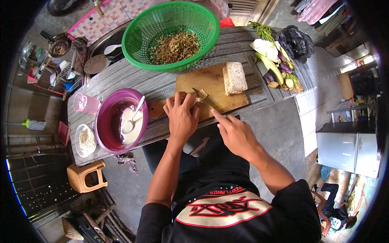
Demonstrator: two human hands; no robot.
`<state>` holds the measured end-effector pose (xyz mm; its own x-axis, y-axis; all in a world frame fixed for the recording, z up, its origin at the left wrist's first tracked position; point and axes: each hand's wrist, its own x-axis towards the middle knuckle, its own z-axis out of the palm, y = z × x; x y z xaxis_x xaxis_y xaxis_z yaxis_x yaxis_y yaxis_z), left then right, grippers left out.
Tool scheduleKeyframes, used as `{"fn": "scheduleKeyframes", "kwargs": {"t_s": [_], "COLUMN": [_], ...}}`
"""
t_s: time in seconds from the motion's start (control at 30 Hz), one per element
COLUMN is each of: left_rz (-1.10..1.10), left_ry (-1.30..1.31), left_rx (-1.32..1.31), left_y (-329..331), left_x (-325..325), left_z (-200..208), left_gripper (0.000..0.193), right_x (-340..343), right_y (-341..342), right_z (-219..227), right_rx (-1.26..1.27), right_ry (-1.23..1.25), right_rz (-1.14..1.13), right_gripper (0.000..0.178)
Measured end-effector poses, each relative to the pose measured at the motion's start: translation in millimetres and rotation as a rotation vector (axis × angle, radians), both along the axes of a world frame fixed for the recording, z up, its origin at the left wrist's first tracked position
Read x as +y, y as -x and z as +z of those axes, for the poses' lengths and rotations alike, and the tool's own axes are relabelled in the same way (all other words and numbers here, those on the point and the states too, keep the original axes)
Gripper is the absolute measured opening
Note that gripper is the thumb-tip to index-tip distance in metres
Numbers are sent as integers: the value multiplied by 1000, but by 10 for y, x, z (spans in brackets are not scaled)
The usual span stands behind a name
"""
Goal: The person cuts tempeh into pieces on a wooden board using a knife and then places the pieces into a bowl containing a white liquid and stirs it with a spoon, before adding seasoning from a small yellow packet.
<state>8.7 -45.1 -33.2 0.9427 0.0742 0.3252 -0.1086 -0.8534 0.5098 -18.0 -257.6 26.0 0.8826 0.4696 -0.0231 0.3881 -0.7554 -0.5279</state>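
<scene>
A wooden cutting board (192, 79) lies near the table's front edge. On its right side rests a pale, textured block that looks like tempeh (236, 77), apparently in stacked slabs. My right hand (240, 137) grips a knife (207, 104), its index finger stretched along the blade, whose tip points away to the left. Beside the blade is a small piece of tempeh (201, 94). My left hand (182, 115) has its fingers bent down over the board, with the fingertips against that piece. The knife's handle is hidden inside my right hand.
A green basket (133, 54) of brownish crumbly food stands behind the board. To the left are a purple basin (106, 135) with white batter and a ladle (129, 126), a bowl of flour (86, 140) and a pink cup (86, 103). Vegetables (275, 65) lie at the right.
</scene>
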Motion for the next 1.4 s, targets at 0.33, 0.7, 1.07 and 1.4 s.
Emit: {"fn": "scheduleKeyframes", "kwargs": {"t_s": [0.33, 0.7, 1.07, 1.4], "left_rz": [7, -61, -116, -136], "left_ry": [14, 242, 243, 216], "left_rx": [-20, -124, -59, 15], "left_y": [4, 59, 71, 111], "left_x": [9, 127, 149, 153], "left_z": [1, -57, 1, 49], "left_gripper": [39, 31, 43, 51], "right_x": [-12, 25, -26, -58], "right_y": [51, 62, 103, 88], "right_z": [-56, -135, -190, -185], "right_rx": [-29, -55, -38, -53], "right_ry": [-18, -44, -152, -161], "right_rz": [9, 13, -18, 0], "right_gripper": [54, 54, 53, 52]}}
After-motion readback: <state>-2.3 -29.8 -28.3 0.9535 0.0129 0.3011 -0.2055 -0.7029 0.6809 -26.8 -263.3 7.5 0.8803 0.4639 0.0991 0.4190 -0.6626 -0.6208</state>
